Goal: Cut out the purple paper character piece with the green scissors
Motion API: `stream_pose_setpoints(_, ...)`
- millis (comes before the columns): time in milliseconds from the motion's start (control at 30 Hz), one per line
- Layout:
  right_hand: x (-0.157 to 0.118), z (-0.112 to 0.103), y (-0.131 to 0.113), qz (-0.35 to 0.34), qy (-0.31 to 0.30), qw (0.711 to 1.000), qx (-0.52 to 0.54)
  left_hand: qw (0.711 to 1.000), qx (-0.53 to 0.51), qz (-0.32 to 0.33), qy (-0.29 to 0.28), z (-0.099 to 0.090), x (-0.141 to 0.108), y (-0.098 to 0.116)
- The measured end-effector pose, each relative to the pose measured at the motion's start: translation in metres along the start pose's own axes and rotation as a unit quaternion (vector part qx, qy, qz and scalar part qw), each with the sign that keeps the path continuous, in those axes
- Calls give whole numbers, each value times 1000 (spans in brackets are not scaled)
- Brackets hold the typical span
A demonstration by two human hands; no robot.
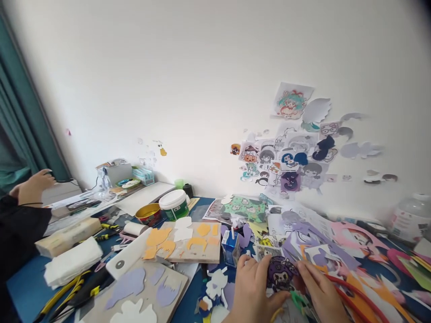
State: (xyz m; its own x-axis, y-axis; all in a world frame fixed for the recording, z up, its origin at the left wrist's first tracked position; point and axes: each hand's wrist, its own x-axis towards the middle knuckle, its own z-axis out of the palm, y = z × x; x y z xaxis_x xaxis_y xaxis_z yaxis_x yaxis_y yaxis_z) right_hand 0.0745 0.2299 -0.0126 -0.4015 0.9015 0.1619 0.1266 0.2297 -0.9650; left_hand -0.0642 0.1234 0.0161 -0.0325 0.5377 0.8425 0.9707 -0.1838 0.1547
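A small purple cartoon figure cutout [281,272] with dark outlines is between my two hands at the lower right. My left hand [253,287] grips it from the left, with the thumb below and the fingers along its upper edge. On the other side, the fingertips of my right hand [319,289] close on its right edge. A green-handled tool [298,298] lies just under my right fingers, its kind unclear. Thick red handles [358,298] curve beside my right hand. Purple, orange and pink foam scraps [303,240] are heaped behind.
A blue drink carton [230,246] with a straw stands left of my left hand. Boards [188,260] carrying foam pieces, a white-lidded tub [174,204] and yellow-black pliers [63,291] lie further left. Another person's hand [35,186] is at the far left.
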Motion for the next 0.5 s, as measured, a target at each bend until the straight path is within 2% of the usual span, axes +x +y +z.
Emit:
stream_pose_setpoints(100, 0, 2, -4, -39, -46, 998, 1, 1000, 23, 8, 18, 1, 1, -3)
stream_pose_setpoints(233, 0, 6, -4, -67, -57, 996, -25, 999, 30, -10, -28, 14, -8, -10)
stream_pose_setpoints(400, 4, 5, -5, -34, 8, 998, -60, 981, 35, -117, -153, 33, -21, -16)
stream_pose_setpoints(500, 11, 1, 1, 15, 30, 999, -29, 974, 33, -138, -176, 41, -27, -20)
